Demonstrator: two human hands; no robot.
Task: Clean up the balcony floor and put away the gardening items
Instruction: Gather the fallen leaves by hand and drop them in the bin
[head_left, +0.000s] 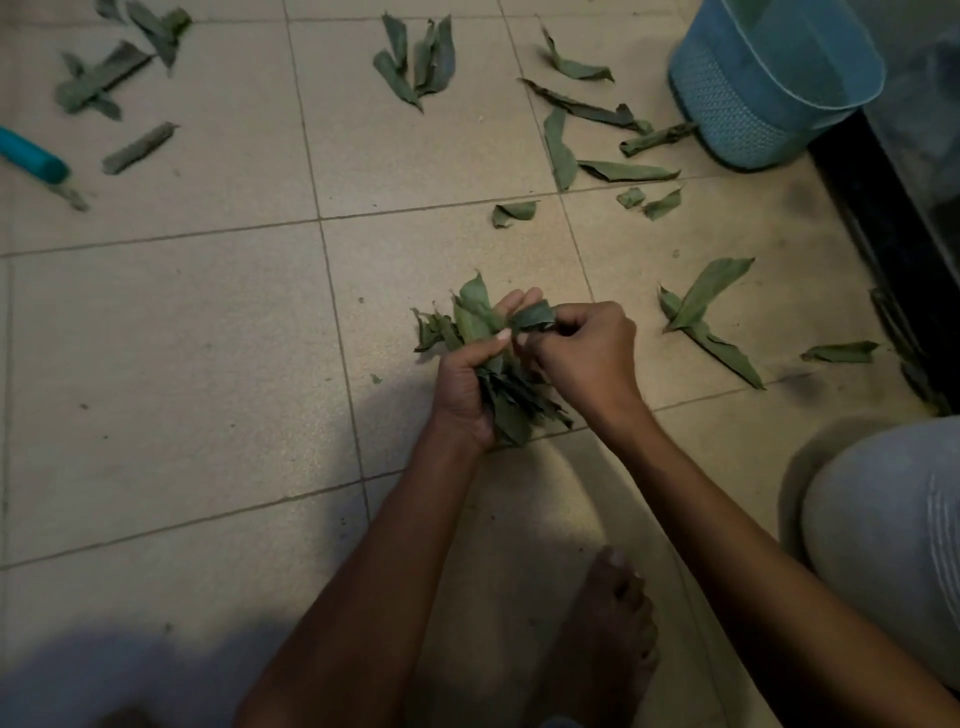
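Observation:
My left hand (467, 384) grips a thick bunch of green leaves (470, 325) just above the tiled floor, near the middle of the view. My right hand (589, 353) pinches one folded leaf (535, 316) against the top of that bunch. Loose leaves lie scattered over the tiles: a long pair at the right (701, 312), a cluster toward the bin (608, 169), a clump at the top centre (418, 65) and several at the top left (111, 73). A blue plastic bin (769, 88) stands at the top right.
A teal-handled tool (34, 156) lies on the floor at the far left. A dark door track and glass pane (898, 228) run down the right edge. My bare foot (610, 623) and my bent knee in light cloth (893, 525) are at the bottom right.

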